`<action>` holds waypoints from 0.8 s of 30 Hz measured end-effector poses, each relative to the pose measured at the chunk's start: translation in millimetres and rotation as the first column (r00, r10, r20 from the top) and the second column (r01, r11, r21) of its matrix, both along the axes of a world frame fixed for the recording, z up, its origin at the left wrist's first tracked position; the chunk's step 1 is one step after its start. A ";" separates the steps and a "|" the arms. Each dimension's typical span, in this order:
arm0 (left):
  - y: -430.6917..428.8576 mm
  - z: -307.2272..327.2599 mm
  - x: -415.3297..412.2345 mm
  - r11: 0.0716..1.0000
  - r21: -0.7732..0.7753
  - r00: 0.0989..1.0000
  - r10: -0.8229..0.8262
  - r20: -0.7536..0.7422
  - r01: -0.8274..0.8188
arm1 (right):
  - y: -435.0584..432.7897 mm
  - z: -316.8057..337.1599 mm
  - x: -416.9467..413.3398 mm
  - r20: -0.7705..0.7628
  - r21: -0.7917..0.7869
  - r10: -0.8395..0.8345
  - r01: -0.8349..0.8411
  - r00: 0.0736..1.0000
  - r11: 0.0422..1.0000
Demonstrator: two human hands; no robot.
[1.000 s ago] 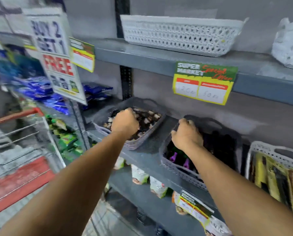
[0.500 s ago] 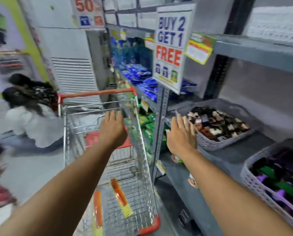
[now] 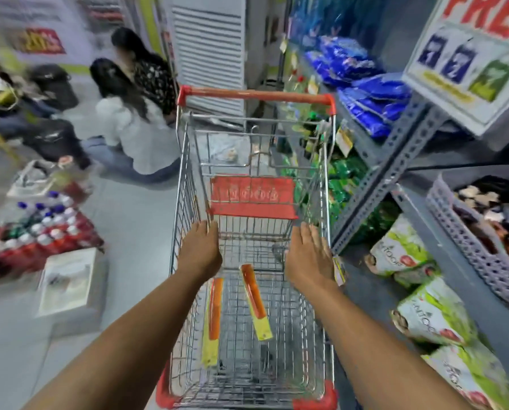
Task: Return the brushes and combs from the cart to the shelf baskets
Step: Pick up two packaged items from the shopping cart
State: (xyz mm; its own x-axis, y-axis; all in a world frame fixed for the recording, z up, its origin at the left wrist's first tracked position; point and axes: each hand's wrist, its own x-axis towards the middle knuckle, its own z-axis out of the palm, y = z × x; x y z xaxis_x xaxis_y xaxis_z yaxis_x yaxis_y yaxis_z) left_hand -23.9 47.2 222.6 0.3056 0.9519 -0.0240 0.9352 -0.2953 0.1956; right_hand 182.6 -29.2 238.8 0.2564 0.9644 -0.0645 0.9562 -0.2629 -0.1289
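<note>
A shop aisle, grey floor, metal shelf (image 3: 395,170) on the right stacked with blue and green packets. In the middle, a wire cart (image 3: 253,291) with red handle. Down in its basket, two long orange combs on yellow cards: left comb (image 3: 213,315) lying nearly straight, right comb (image 3: 254,300) slanted, close beside each other, not touching. Both hands empty and spread flat, fingers loose: left hand (image 3: 201,250) above the cart's left rim, right hand (image 3: 309,255) above the right side, neither yet on a comb. At the far right edge, a grey shelf basket (image 3: 469,250) holding small mixed items, probably hair accessories, though too blurred to be sure. Risks from here: thin flat cards on wire mesh, hard to pinch, easily pushed through a gap or slid away toward the cart's front; a nudge against the rim rolling the cart away; two people sitting on the floor just beyond it. Against half a second earlier: view swung further left and down, hands lower into the cart, basket almost out of sight.
</note>
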 end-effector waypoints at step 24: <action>-25.0 -250.4 3.3 0.679 -0.566 0.837 0.546 -0.036 -0.467 | 37.2 -245.7 -41.1 -0.312 -0.542 -0.308 0.098 0.899 0.835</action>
